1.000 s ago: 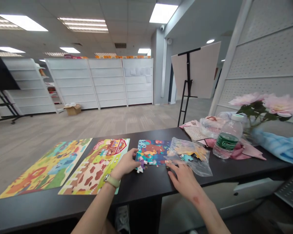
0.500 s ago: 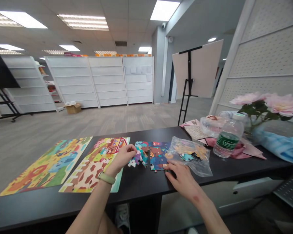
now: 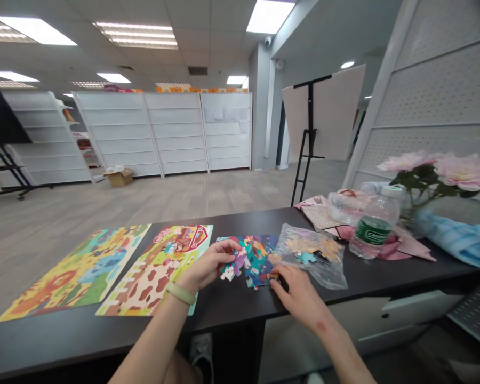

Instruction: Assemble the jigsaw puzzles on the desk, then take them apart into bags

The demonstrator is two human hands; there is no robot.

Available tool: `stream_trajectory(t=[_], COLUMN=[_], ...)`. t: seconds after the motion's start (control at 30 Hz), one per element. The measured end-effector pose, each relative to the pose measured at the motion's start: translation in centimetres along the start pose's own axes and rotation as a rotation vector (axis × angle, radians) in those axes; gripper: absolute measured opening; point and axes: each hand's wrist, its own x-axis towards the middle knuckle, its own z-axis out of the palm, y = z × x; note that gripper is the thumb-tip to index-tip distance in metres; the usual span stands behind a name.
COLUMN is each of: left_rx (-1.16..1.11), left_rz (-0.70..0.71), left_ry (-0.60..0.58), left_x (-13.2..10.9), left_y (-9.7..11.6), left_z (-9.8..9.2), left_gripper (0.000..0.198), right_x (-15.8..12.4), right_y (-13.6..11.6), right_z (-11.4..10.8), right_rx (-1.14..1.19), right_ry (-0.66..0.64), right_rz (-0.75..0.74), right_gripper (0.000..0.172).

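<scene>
My left hand (image 3: pixel 214 262) is closed, thumb and fingertips pinching a joined section of jigsaw puzzle (image 3: pixel 235 266) in purple, white and teal. This section meets the left side of a dark blue, partly assembled jigsaw puzzle (image 3: pixel 260 266) on the table; whether the two interlock I cannot tell. At that puzzle's lower right corner, my right hand (image 3: pixel 291 282) has its thumb and fingers closed on the edge, next to a small orange patch. Just beyond the right hand lies a clear plastic bag (image 3: pixel 328 272) with loose puzzle pieces (image 3: pixel 306 257) inside.
Two colourful picture sheets, a yellow animal one (image 3: pixel 76 272) and a farm one (image 3: pixel 144 282), lie to the left on the dark table (image 3: pixel 224 314). On the right stand a water bottle (image 3: pixel 372 229) and pink flowers (image 3: pixel 460 170), with crumpled cloth (image 3: pixel 460 240) around them.
My left hand has moved right with its puzzle section, and the dark gap between that section and the larger puzzle has closed. My right hand has stayed at the corner.
</scene>
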Motion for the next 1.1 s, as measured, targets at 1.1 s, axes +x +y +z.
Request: stream_trajectory(t=[1.1], left_rx=[0.35], left_rz=[0.166], left_ry=[-0.05], left_x=[1.1], left_y=[-1.7], left_z=[2.3], left_gripper=[0.023], right_x=[-0.1], right_y=[-1.5], right_z=[-0.2], right_rx=[-0.082], right_ry=[-0.092], right_rz=[0.109], right_gripper=[0.085])
